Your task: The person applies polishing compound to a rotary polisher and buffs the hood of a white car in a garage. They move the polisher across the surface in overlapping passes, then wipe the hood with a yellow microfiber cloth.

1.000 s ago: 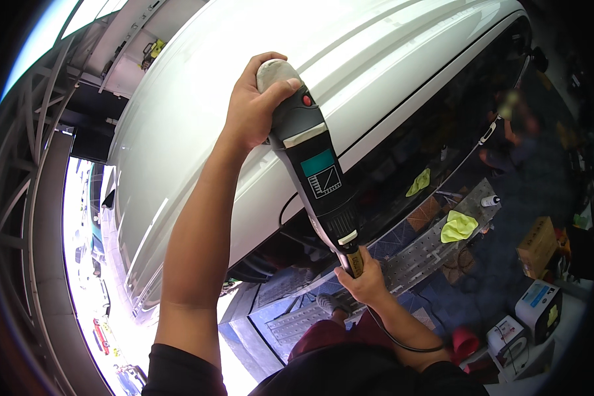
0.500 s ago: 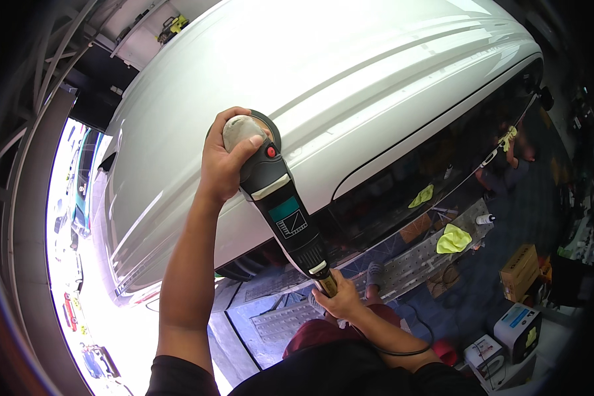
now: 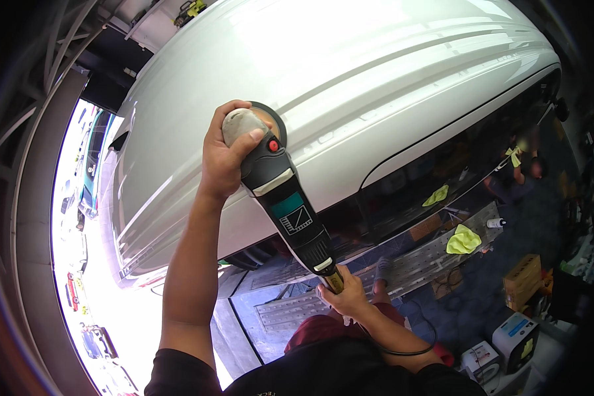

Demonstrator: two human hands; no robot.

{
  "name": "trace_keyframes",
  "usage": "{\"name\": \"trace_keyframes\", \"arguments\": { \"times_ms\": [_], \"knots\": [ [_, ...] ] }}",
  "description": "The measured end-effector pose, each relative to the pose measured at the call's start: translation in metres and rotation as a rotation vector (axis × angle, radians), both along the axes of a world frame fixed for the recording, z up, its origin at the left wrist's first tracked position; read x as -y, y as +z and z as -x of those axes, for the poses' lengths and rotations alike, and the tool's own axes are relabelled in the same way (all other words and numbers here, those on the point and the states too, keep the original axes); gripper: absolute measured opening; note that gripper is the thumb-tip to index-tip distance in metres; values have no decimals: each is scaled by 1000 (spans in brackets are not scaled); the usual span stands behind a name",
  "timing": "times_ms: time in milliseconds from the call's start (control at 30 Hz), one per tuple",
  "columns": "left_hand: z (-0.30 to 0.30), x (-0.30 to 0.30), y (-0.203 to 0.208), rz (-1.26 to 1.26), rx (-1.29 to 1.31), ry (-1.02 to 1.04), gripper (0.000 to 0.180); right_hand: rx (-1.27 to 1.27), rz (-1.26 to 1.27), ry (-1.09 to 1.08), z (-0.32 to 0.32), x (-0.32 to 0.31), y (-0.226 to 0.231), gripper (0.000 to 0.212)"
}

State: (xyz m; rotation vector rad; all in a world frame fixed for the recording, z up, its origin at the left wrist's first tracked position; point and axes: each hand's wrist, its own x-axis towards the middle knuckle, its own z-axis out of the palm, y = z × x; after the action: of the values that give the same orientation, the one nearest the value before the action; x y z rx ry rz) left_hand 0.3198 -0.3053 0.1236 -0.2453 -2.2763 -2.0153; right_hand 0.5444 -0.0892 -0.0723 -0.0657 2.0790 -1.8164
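A black and grey rotary polisher reaches from my waist up to the white van roof. My left hand is wrapped over the polisher's head, thumb beside a red button. Around the rear end of the tool my right hand is closed. The round pad shows partly past the head and lies at the roof's ridged side; whether it is spinning cannot be told. A black cord runs from the handle past my right forearm.
Under my feet is a perforated metal platform. On it lie a yellow-green cloth and a white bottle. A cardboard box and white machines stand lower right. Another person with a yellow cloth appears at right, by the dark side windows.
The view has shifted slightly, so the van and platform sit a little further right and lower. Both hands keep their grip; the polisher has barely moved in view.
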Motion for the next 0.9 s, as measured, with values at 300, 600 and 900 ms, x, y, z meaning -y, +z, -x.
{"name": "trace_keyframes", "arguments": {
  "times_ms": [300, 600, 900],
  "knots": [
    [77, -133, 4, 156, 29, -149, 47, -12, 116, -227, 31, -56, -13, 49],
    [120, -205, 2, 239, 41, -242, 48, -57, 211, -342, 61, -81, -16, 52],
    [130, -226, -1, 242, 64, -277, 48, -54, 237, -371, 66, -91, -16, 52]
  ]
}}
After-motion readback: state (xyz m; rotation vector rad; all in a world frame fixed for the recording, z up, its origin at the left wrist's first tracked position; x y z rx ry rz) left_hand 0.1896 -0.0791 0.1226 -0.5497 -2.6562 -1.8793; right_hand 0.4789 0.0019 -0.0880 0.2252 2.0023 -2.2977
